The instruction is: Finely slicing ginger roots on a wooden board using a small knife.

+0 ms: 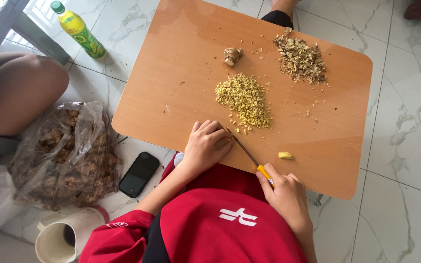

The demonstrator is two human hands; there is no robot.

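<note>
Far left, on marble-veined floor tiles: crinkled clear plastic bag (64, 156) stuffed w/ knobbly brown roots, 1 green-yellow bottle (79, 30), 1 glossy black phone (139, 174), 1 cream jug (66, 234) lying by the bag. Smooth orange wood-look table (171, 87), rounded corners. Left hand (205, 146) near table's front edge, fingers curled down, grip clamped on a small piece mostly hidden under them. Just right: thin knife (243, 148), blade tip touching that piece, yellow handle shut in right hand (286, 195), grip closed tight. 2 heaps: fine pale-yellow minced pile (244, 100) mid-table, coarse brown peelings (300, 61) at far right. 1 knobbly root chunk (232, 56) far side, 1 yellow slice (285, 156) near the knife.
</note>
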